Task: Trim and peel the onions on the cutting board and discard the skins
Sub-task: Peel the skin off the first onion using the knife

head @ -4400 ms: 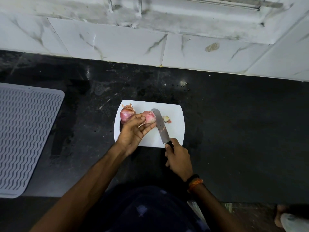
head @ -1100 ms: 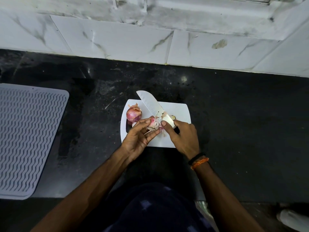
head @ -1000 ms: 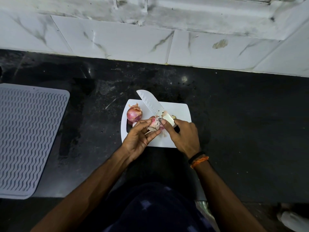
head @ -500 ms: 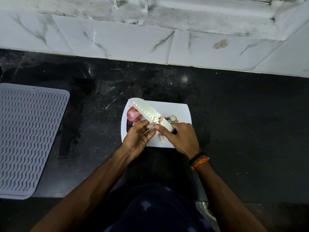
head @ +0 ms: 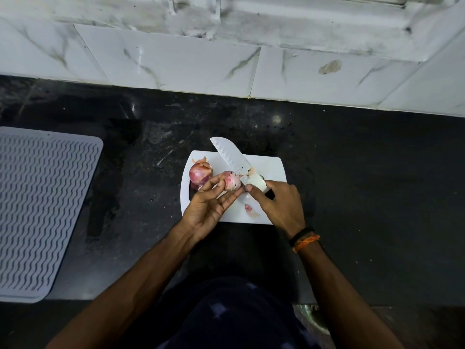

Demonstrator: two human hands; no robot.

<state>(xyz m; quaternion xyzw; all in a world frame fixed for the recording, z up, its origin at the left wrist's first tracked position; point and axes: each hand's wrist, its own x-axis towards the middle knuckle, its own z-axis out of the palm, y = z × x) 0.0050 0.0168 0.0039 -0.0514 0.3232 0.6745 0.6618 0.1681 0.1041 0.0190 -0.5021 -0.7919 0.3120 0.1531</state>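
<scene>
The handle of the broad silver knife [head: 232, 161] is buried inside the right hand [head: 278, 206], so only the dimpled blade shows, slanting away from the hand and out past the far edge of the white rounded plastic cutting board [head: 270, 170]. The near left corner of that board is covered by the left hand [head: 210, 206]. Behind the blade, at the board's right side, a small dark scrap is mostly hidden and cannot be identified. No writing or brand can be read on the knife, the board or anything else.

The left hand, palm turned up, grasps a partly peeled pinkish-white onion [head: 231, 180] between thumb and curled fingertips, held above the middle of the board. The right hand is clenched around the knife, its thumb tip beside the onion and the blade's heel touching the onion's right end, where flakes of skin cling to the metal. A black band and an orange thread bracelet [head: 303, 239] circle the right wrist.

A second, unpeeled red onion [head: 200, 175] sits on the board's left part, papery tip up, just behind the left fingers. A pink skin fragment [head: 249, 208] lies on the board's near part, between the hands. Well to the board's left on the black stone counter [head: 364, 185] lies a grey ribbed mat [head: 42, 207], cut off by the picture's edge. Beyond the board runs a white marbled tile wall [head: 176, 61].
</scene>
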